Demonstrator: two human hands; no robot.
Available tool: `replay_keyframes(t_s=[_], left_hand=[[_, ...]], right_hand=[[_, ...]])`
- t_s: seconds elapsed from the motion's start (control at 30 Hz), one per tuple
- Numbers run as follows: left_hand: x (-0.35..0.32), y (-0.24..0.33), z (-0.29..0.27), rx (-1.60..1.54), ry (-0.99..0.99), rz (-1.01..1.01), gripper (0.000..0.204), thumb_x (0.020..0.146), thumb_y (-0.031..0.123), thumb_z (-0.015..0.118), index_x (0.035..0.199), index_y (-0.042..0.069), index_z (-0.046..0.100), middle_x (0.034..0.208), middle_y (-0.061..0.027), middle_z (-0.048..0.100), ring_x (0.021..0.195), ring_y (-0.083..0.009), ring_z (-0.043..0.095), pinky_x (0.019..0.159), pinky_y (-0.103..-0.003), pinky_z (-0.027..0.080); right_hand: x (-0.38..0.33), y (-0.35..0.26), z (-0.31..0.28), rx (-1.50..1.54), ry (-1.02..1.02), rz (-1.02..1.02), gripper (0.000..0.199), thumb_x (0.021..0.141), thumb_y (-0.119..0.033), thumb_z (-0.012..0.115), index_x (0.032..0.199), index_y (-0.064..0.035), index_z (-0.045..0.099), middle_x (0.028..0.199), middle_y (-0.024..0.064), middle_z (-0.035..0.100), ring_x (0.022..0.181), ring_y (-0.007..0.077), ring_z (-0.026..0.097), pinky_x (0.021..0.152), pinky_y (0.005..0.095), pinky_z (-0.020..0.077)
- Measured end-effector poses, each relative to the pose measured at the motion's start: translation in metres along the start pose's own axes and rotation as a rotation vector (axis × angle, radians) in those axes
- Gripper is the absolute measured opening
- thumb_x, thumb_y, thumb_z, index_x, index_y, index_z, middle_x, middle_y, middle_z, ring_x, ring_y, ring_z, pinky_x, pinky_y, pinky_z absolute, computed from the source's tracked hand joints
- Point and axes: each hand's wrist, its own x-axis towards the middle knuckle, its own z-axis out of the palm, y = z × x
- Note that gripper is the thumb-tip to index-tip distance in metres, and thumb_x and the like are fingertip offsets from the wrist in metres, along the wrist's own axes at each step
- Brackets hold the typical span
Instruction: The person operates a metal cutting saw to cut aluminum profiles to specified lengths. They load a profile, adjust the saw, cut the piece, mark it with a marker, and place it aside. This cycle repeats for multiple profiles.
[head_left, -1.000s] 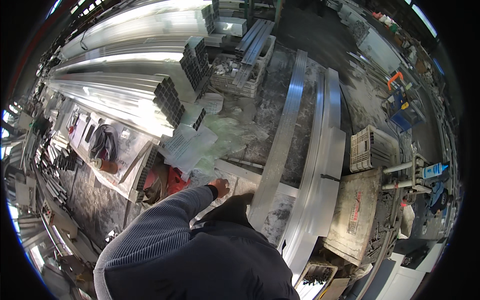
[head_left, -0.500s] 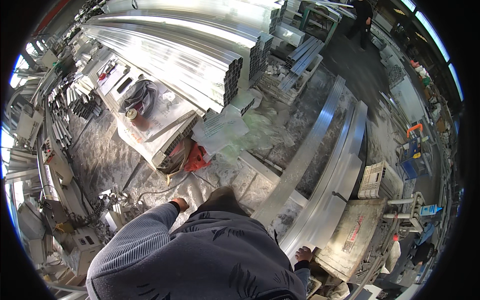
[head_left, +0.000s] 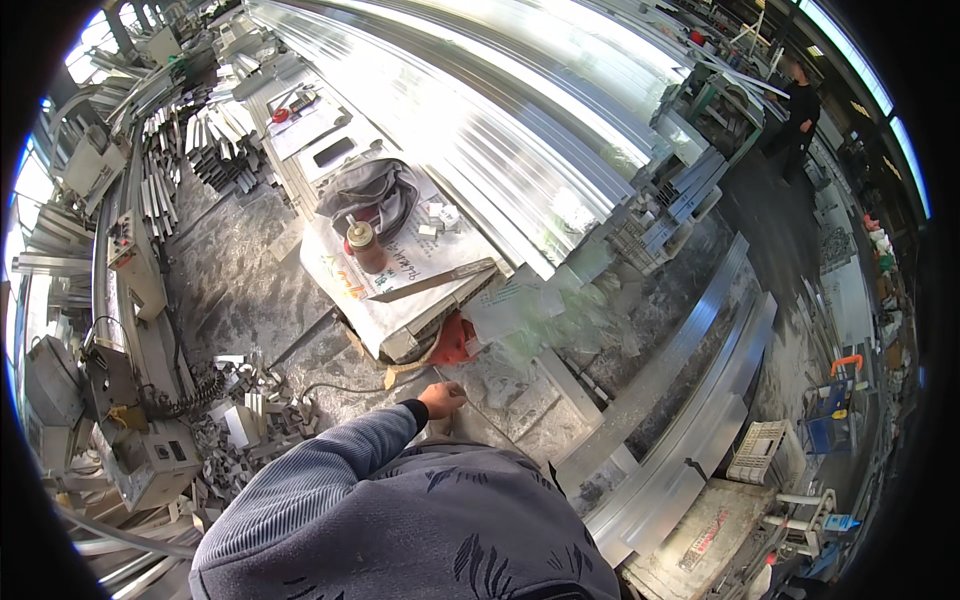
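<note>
My left hand (head_left: 442,400) is in front of my body, its fingers curled in with nothing visible in them. It is nearest the front corner of a low bench with a white sheet (head_left: 322,265) over it, and apart from it. On the bench are a brown bottle (head_left: 366,250) with a pale cap, a crumpled grey cloth (head_left: 375,198) and a short metal bar (head_left: 435,282). A red plastic bag (head_left: 455,340) hangs under the bench's corner, just beyond the hand. My right hand is out of sight, past my torso.
Long aluminium profiles (head_left: 480,140) are stacked beyond the bench. More lie lengthwise at the right (head_left: 690,450), beside a white crate (head_left: 762,450). Metal offcuts (head_left: 250,420) and a machine (head_left: 140,270) are at the left. A cable (head_left: 350,388) crosses the floor. A person (head_left: 800,115) stands far right.
The view has shifted, so the bench appears further right and larger. My left hand has moved forward and right in the picture. My right hand, earlier by the profiles, has left view.
</note>
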Motion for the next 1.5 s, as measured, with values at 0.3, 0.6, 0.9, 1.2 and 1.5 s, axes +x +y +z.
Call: replay_keyframes(t_s=[0.3, 0.6, 0.9, 1.2, 1.5], left_hand=[[-0.054, -0.192, -0.12, 0.092, 0.358, -0.398, 0.041, 0.087, 0.042, 0.069, 0.112, 0.01, 0.076, 0.112, -0.0164, 0.076, 0.107, -0.0319, 0.071, 0.096, -0.041, 0.055], [-0.129, -0.28, -0.047, -0.109, 0.504, -0.71, 0.039, 0.088, 0.039, 0.068, 0.11, 0.008, 0.078, 0.105, -0.0168, 0.077, 0.098, -0.0298, 0.074, 0.09, -0.039, 0.056], [-0.113, -0.179, 0.035, -0.48, 0.417, -0.705, 0.037, 0.092, 0.033, 0.064, 0.116, 0.007, 0.074, 0.088, -0.0114, 0.075, 0.073, -0.0203, 0.073, 0.06, -0.037, 0.055], [-0.009, -0.047, -0.002, -0.868, 0.674, -0.6, 0.038, 0.092, 0.028, 0.071, 0.119, 0.0, 0.07, 0.101, -0.0103, 0.074, 0.084, -0.0196, 0.072, 0.071, -0.033, 0.056], [0.006, -0.024, -0.024, -0.652, 0.579, -0.653, 0.042, 0.094, 0.031, 0.07, 0.123, 0.001, 0.069, 0.104, -0.0118, 0.075, 0.09, -0.0195, 0.075, 0.068, -0.034, 0.057]], right_hand=[[0.062, -0.283, -0.113, 0.522, -0.009, 0.021, 0.038, 0.078, -0.001, 0.067, 0.117, 0.0014, 0.062, 0.089, 0.0154, 0.067, 0.064, 0.0237, 0.066, 0.052, 0.0353, 0.0536], [0.14, -0.582, -0.246, 0.781, 0.087, -0.401, 0.039, 0.091, -0.003, 0.068, 0.127, -0.0022, 0.055, 0.091, 0.0048, 0.061, 0.069, 0.0117, 0.058, 0.06, 0.0284, 0.0501], [0.227, -0.75, -0.309, 1.208, -0.289, -0.2, 0.024, 0.093, -0.027, 0.072, 0.109, -0.0159, 0.059, 0.099, -0.0007, 0.064, 0.081, 0.0171, 0.066, 0.069, 0.0362, 0.0566], [0.236, -0.789, -0.312, 1.192, -0.587, -0.201, 0.022, 0.099, -0.032, 0.063, 0.095, -0.0107, 0.063, 0.08, 0.0012, 0.067, 0.067, 0.0172, 0.065, 0.06, 0.0362, 0.0555], [0.221, -0.791, -0.33, 1.143, -0.569, -0.084, 0.029, 0.098, -0.034, 0.068, 0.103, -0.0057, 0.064, 0.079, 0.0026, 0.069, 0.062, 0.0153, 0.064, 0.055, 0.0331, 0.0535]])
